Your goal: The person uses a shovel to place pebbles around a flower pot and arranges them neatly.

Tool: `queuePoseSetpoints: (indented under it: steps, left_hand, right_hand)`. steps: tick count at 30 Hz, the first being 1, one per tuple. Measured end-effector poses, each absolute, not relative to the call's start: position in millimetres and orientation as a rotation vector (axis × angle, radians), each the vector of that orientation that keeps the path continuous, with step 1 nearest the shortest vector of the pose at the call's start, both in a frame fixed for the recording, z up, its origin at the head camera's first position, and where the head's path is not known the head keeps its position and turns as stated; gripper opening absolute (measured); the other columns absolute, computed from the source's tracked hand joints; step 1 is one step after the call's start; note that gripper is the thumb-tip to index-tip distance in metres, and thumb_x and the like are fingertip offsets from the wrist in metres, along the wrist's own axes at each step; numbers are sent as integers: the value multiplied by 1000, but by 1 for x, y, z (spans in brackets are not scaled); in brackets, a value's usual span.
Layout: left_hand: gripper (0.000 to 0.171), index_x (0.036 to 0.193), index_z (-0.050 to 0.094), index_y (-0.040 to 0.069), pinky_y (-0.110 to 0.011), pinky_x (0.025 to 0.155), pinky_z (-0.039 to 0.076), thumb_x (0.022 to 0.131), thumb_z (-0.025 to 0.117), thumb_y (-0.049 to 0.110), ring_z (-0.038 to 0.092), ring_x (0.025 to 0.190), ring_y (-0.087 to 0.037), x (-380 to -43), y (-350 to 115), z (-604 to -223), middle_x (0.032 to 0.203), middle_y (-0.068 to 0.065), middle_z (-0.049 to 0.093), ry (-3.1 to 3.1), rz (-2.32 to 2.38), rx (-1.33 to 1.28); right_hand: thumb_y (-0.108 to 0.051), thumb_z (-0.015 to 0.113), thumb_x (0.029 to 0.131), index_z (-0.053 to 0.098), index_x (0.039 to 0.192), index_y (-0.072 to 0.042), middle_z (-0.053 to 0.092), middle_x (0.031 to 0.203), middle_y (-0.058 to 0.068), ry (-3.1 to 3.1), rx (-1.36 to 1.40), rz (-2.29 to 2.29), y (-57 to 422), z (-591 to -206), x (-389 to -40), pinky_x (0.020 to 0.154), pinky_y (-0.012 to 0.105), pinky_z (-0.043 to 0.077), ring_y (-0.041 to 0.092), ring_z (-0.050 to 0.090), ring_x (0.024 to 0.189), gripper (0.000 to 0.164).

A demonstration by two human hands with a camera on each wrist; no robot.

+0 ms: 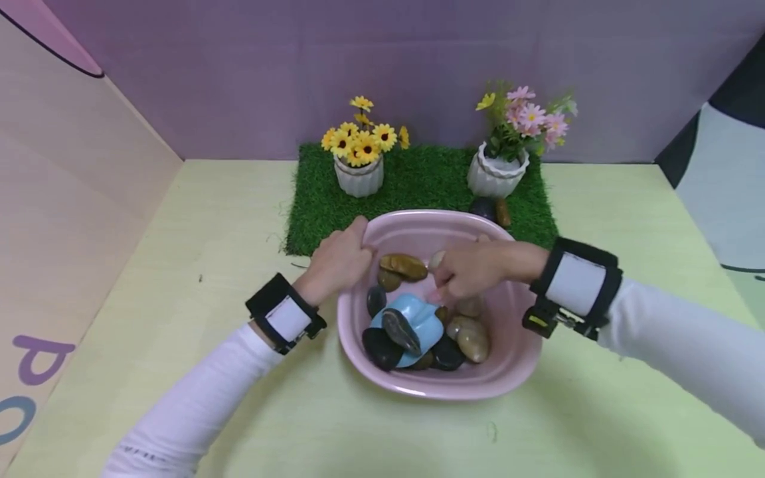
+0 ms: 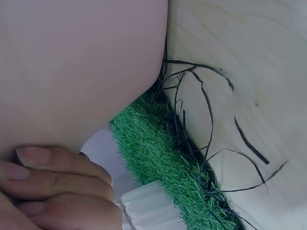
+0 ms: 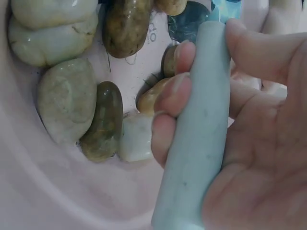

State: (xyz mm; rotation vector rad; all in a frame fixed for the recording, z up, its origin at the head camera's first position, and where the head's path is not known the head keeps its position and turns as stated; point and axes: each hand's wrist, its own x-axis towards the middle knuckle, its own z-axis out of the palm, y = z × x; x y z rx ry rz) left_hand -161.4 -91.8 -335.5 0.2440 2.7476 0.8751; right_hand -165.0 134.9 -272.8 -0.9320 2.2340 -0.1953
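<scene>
A pink plastic basin [image 1: 439,388] stands on the table with several smooth stones inside. At its upper left rim my left hand [image 1: 342,260] grips the edge, the fingers [image 2: 53,184] curled against the outer wall. Inside the basin my right hand [image 1: 472,269] holds the pale handle [image 3: 199,124] of a toy shovel, fingers and thumb wrapped around it. The shovel's light blue blade [image 1: 425,318] lies low among the stones, and a dark grey stone [image 1: 400,330] rests on it. Brown stones [image 1: 403,265] and tan stones [image 1: 472,338] surround the blade.
Behind the basin lies a green turf mat [image 1: 418,176], partly under its far side. On the mat stand a pot of yellow flowers [image 1: 358,176] and a pot of pink flowers [image 1: 497,174]. A dark stone [image 1: 483,208] and a brown stone [image 1: 503,212] lie beside the right pot.
</scene>
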Motion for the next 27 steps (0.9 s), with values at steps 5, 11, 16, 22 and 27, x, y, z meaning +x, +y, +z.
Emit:
queuePoseSetpoints:
  steps: [5,11,16,22,27]
  left_hand:
    - [28,125,46,11,-30,46,54,102,41,25,68,65,-23,-162,-93,-337,102,-17,63,2755,862,247]
    - [25,122,46,13,-32,49,53,101,40,25,67,68,-26,-163,-94,-338,100,-16,63,2760,860,255]
    - [22,119,46,12,-29,46,53,101,41,24,67,65,-24,-163,-93,-338,96,-15,62,2753,873,255]
    - [25,122,47,12,-28,43,53,101,41,24,68,60,-21,-162,-92,-338,94,-14,62,2740,888,235]
    - [24,121,47,12,-29,43,53,101,42,25,67,60,-21,-162,-92,-339,94,-14,63,2753,878,228]
  right_hand:
    - [-29,53,98,58,77,-13,48,75,-3,2121,-841,-380,144,-266,-169,63,24,36,10,43,65,27]
    - [-32,54,98,55,81,-15,50,77,-1,2136,-703,-486,157,-252,-177,66,29,45,14,48,70,24]
    - [-29,53,98,59,91,-12,57,88,3,2173,-660,-492,171,-240,-189,77,33,50,17,54,82,19]
    - [-40,48,102,62,121,-10,62,126,11,2264,-565,-474,193,-229,-207,101,56,47,28,59,118,39]
    - [-56,42,101,44,145,-6,52,143,21,2322,-487,-444,217,-223,-220,106,73,33,42,52,129,67]
